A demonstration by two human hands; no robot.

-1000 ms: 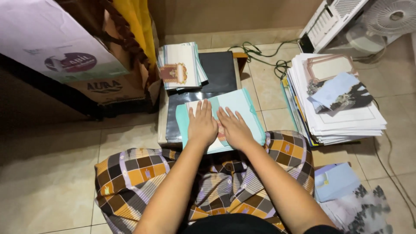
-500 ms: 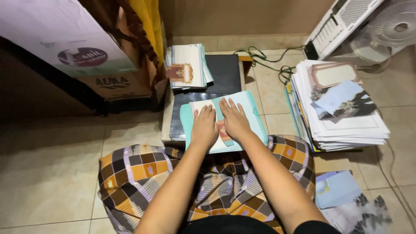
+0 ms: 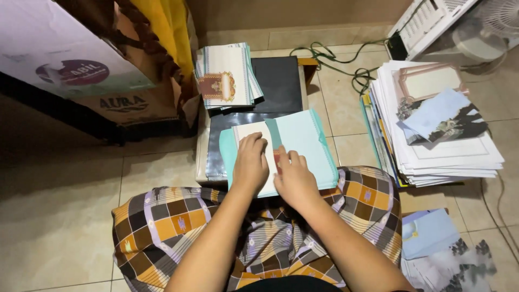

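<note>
A teal paper folder [image 3: 303, 143] lies on a low table with a dark top [image 3: 281, 81], just in front of my knees. My left hand [image 3: 250, 162] lies flat on a white sheet [image 3: 250, 131] over the folder's left half. My right hand [image 3: 294, 178] presses on the folder's near middle, fingers by a teal flap and a small red patch. Neither hand grips anything. A checked sarong [image 3: 162, 216] covers my legs.
A stack of printed cards with a brown emblem [image 3: 224, 75] sits on the table's far left. A tall pile of papers [image 3: 438, 130] stands on the tiled floor at right, more sheets [image 3: 432, 232] near my right knee. Cardboard boxes [image 3: 108, 81] at left; a green cable [image 3: 330, 54] and fan [image 3: 486, 27] behind.
Both hands have shifted on the folder: the left moved onto the white sheet at left, the right drew back toward me. A flap now lies folded over the middle.
</note>
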